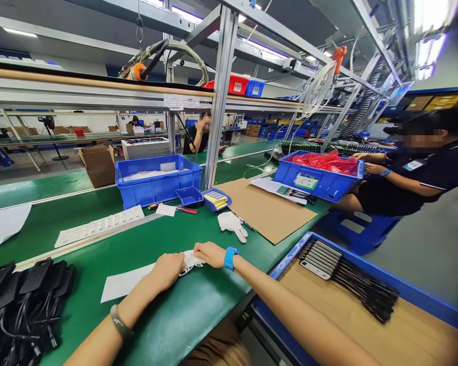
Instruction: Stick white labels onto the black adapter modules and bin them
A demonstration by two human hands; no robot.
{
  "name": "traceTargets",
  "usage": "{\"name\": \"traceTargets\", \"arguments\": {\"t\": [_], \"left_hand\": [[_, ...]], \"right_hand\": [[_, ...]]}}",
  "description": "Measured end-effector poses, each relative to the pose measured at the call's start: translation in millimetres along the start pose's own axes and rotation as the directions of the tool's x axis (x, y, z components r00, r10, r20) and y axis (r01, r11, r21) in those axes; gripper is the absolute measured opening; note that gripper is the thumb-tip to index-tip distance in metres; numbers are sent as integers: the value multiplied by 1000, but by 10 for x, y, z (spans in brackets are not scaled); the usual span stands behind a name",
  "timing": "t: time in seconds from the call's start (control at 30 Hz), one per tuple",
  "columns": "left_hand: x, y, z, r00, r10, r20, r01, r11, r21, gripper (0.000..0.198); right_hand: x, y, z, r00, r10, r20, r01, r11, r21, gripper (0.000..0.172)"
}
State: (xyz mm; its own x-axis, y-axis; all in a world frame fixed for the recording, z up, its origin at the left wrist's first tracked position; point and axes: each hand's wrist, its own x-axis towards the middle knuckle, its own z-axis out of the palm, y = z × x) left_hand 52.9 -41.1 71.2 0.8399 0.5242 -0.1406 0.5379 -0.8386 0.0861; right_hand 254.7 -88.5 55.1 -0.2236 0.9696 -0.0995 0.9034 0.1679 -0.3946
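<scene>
Between my two hands is a small white piece [191,261] with slot-like gaps along its lower edge; its kind I cannot make out. My left hand [168,269] is closed, gripping the left end of the piece. From the other side my right hand [209,254], with a blue band at the wrist, pinches its right end. The fingers cover much of the piece. Under and beside my left hand lies a white sheet [124,282] on the green table [198,310]. A white glove [232,225] rests just beyond my right hand.
Black cabled devices [26,290] pile up at the left. Blue bins [158,190], small trays, a screwdriver [187,209] and cardboard [273,211] lie ahead. At right, a blue-rimmed tray [420,335] holds more cabled parts [351,279]. A co-worker [423,168] reaches into a bin.
</scene>
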Motion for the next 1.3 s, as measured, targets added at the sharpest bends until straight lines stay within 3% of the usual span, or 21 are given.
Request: {"name": "traceTargets", "arguments": {"t": [0.2,0.43,0.73,0.9,1.03,1.2,1.3], "left_hand": [[86,-121,-37,1000,-3,23,4,997,-75,22],[44,-154,-18,999,-38,-8,36,985,-169,36],[51,-154,-1,1000,-7,2,7,981,-192,29],[18,-134,-7,1000,-11,5,11,979,-201,29],[32,-99,15,1000,-17,7,18,972,-235,28],[58,-155,11,999,-33,10,34,942,-335,24],[-112,-298,-89,999,-34,42,48,907,-418,27]], "right_hand": [[64,-113,-122,993,-116,-24,118,983,140,20],[326,-136,-88,960,-205,191,154,955,253,24],[505,-73,-201,888,-184,421,107,974,201,21],[470,-179,-130,927,-131,351,131,991,23,12],[343,-260,-65,960,-103,259,133,986,-98,20],[265,-346,-104,968,-129,216,155,982,-106,20],[273,-351,-139,956,-151,250,176,981,-81,14]]}}
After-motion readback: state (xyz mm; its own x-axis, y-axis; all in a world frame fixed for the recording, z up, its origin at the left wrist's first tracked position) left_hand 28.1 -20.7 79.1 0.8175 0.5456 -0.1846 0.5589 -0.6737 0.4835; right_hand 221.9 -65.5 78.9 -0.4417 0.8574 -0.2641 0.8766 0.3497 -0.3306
